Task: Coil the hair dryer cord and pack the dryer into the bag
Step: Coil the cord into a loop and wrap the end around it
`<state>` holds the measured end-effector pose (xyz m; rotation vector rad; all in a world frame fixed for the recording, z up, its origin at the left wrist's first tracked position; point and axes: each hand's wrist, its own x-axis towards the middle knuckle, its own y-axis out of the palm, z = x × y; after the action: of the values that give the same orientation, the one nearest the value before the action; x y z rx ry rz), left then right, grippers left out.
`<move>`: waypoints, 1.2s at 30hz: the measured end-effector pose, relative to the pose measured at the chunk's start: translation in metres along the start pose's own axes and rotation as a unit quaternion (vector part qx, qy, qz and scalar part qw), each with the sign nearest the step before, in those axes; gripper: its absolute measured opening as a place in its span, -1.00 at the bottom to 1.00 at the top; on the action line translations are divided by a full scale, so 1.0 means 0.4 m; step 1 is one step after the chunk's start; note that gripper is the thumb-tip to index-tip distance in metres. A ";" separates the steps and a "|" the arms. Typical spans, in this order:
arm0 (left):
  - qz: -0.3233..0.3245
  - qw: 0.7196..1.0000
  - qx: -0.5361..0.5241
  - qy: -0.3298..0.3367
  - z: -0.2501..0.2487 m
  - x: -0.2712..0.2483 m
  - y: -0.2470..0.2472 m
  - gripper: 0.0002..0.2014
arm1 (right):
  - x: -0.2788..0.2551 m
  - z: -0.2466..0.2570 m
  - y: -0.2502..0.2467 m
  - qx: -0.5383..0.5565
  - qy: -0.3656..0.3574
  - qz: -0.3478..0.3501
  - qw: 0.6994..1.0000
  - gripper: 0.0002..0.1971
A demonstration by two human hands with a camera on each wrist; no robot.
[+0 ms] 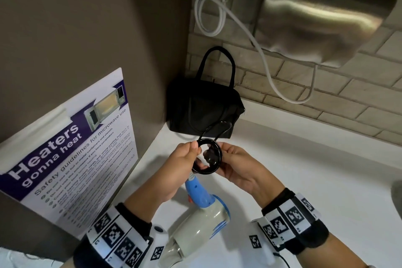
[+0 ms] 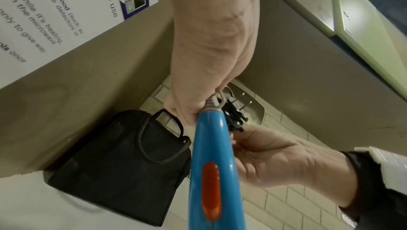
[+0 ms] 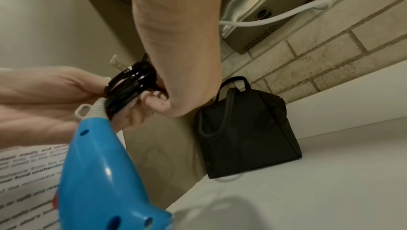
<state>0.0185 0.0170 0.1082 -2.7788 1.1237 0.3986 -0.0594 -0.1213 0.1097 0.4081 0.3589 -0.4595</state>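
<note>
Two hands hold a coiled black cord above a white counter.

A poster [image 1: 71, 148] leans at the left. The left hand [image 1: 178, 165] pinches the left side of the cord [image 1: 207, 156], wound in a small ring of several loops; the right hand [image 1: 237, 165] curls its fingers round the right side. The hair dryer [image 1: 202, 213] hangs just below the coil, blue handle up. The black bag [image 1: 204, 109] stands behind in the corner, near a metal hand dryer [image 1: 322, 17] on the brick wall.
</note>
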 end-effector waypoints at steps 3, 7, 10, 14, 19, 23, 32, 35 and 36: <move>-0.014 1.000 0.019 0.006 -0.007 -0.004 0.000 -0.62 | -0.013 0.004 0.011 0.028 0.034 0.008 0.999 -0.84; -0.035 0.999 0.039 0.014 -0.002 0.007 -0.004 -0.62 | -0.027 0.023 0.015 0.083 0.062 0.027 0.994 -0.75; -0.040 0.998 0.046 0.023 0.000 0.009 0.002 -0.67 | -0.051 0.039 0.021 0.082 0.049 0.070 0.993 -0.72; -0.036 0.997 0.047 0.040 -0.004 0.003 0.013 -0.68 | -0.080 0.022 0.037 -0.112 -0.042 0.040 0.992 -0.71; -0.044 0.999 -0.010 0.018 -0.003 0.004 -0.001 -0.64 | -0.150 0.005 0.015 -0.335 -0.118 0.009 0.935 -0.54; -0.023 0.999 -0.029 0.035 0.005 0.011 -0.015 -0.64 | -0.220 -0.024 -0.031 -0.327 -0.123 -0.040 0.936 -0.66; -0.019 0.995 -0.076 0.064 0.003 -0.003 0.006 -0.68 | -0.282 -0.139 -0.109 -0.342 -0.111 -0.124 0.925 -0.71; -0.023 0.994 -0.102 0.036 -0.002 -0.004 0.015 -0.66 | -0.293 -0.155 -0.081 -0.392 -0.126 -0.093 0.907 -0.68; -0.029 0.992 -0.120 0.019 -0.001 0.001 0.014 -0.65 | -0.297 -0.157 -0.067 -0.399 -0.134 -0.086 0.903 -0.68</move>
<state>0.0149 0.0127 0.1085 -3.0307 1.0637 0.5085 -0.1872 -0.0731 0.0977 -0.4902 0.2876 -0.4927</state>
